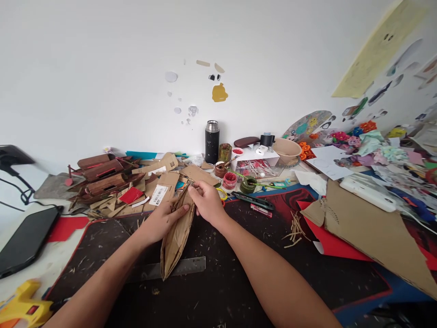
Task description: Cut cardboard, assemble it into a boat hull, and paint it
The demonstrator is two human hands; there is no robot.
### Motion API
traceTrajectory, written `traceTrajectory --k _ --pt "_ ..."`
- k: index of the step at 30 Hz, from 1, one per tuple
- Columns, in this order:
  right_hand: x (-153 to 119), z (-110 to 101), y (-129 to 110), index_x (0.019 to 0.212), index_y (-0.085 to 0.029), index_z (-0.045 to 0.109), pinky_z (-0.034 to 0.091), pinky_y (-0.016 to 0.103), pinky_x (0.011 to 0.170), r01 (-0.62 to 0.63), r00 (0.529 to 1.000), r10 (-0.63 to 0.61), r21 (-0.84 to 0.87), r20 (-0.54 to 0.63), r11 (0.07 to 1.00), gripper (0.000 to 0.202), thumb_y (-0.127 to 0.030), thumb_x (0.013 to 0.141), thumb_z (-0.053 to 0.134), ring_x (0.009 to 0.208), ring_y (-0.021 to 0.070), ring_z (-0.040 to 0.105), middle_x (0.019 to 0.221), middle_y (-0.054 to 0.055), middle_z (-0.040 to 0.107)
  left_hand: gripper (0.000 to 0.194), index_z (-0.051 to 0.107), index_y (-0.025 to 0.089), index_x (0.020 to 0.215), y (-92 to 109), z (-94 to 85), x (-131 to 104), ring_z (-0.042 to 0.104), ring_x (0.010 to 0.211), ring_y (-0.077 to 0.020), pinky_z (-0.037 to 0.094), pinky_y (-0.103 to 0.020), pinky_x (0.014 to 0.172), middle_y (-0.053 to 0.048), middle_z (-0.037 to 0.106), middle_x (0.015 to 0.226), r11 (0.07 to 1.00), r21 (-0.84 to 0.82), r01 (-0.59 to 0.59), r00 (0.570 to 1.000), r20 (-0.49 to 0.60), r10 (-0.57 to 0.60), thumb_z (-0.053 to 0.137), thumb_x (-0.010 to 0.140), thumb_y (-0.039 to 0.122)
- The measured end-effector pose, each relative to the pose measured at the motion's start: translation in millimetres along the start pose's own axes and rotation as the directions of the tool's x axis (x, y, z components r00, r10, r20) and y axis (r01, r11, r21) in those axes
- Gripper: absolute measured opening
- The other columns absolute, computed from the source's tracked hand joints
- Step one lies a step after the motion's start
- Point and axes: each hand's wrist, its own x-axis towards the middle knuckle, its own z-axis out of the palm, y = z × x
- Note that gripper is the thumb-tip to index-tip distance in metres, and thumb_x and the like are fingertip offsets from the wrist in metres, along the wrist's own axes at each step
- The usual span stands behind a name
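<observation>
"Yellow plastic sits at my far left: a glue gun [25, 304] on the tabletop [53, 259], near a black tablet [29, 239]."

"And beyond those?"

"Brown boat-like models [104, 180] in a cluster, with cardboard scraps [169, 179] just beside them."

"Where are your hands, then?"

"In the middle, above the dark mat [232, 291]. My left hand [162, 222] is half closed around the left edge of a narrow cardboard hull [175, 239], its thumb laid across the inside. The near tip points towards me over a clear ruler [193, 265]; whether the two touch, I can't tell."

"And the right?"

"My right hand [206, 202] is nearly closed, fingers curled, pinching the far end. How the edges meet under that grip is hidden."

"How do you hold it well?"

"I'd rest the left thumb broad and light so the thin wall doesn't buckle, and squeeze only at the end, edges level. Twisting one hand against the other would probably crease the middle."

"Anything to mind further right?"

"Paint jars [229, 181] stand behind my right hand, so I'd pull no elbow that way. Then comes a cutter [251, 199], some loose twigs [294, 231], and a large cardboard sheet [375, 232] over red paper [336, 248]."
</observation>
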Motion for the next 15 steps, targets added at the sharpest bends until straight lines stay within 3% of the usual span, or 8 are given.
traceTrajectory --k 4,9,15 --pt "-0.3 -1.5 -1.0 0.086 -0.024 0.059 0.032 0.024 0.042 0.022 0.999 -0.024 -0.06 -0.024 0.998 0.026 -0.046 0.097 0.062 0.041 0.0121 0.047 0.056 -0.007 0.05 0.055 0.078 0.023 0.099 1.2 0.7 -1.9 0.071 0.113 -0.0395 0.054 -0.043 0.105 -0.012 0.082 0.108 1.0 0.01 -0.006 1.0 0.006 0.006 0.071 0.081 0.074" --pt "1.6 -1.0 2.6 0.085 -0.024 0.058 0.033 0.024 0.045 0.048 0.999 -0.049 -0.036 -0.018 0.998 0.023 -0.044 0.095 0.061 0.045 0.012 0.044 0.059 -0.007 0.05 0.047 0.074 0.024 0.085 0.7 2.4 -3.6 0.07 0.111 -0.0414 0.052 -0.044 0.107 -0.009 0.077 0.084 0.998 0.057 0.007 1.0 0.024 -0.009 0.071 0.081 0.071" --pt "3.3 -0.6 2.1 0.081 -0.024 0.055 0.029 0.023 0.045 0.015 1.0 -0.015 -0.01 -0.01 1.0 0.026 -0.045 0.092 0.062 0.046 0.0113 0.041 0.058 -0.008 0.047 0.05 0.074 0.022 0.101 -7.0 4.4 -2.7 0.07 0.115 -0.0395 0.05 -0.044 0.109 -0.009 0.081 0.104 0.998 0.056 -0.019 0.998 0.064 0.015 0.068 0.086 0.069"
